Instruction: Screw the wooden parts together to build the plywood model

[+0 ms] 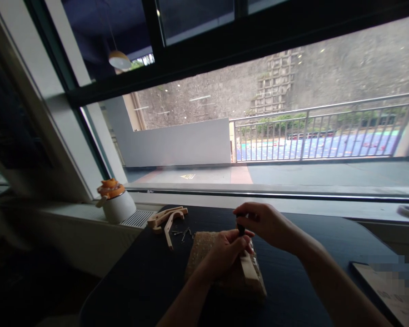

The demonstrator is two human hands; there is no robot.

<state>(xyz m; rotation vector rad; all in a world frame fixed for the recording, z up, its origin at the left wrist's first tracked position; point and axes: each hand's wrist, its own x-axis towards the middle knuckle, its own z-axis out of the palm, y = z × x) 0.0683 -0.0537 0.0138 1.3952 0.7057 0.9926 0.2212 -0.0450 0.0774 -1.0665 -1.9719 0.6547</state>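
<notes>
My left hand is curled over a pale wooden strip that lies on a speckled cork-like board on the dark table. My right hand is closed in a pinch just above it, gripping a small dark tool handle that points down between the two hands. What the tool's tip touches is hidden by my fingers.
Curved wooden pieces and several small nails or screws lie at the table's far left. A white pot with an orange top stands on the windowsill. A paper sheet lies at the right edge. Large window ahead.
</notes>
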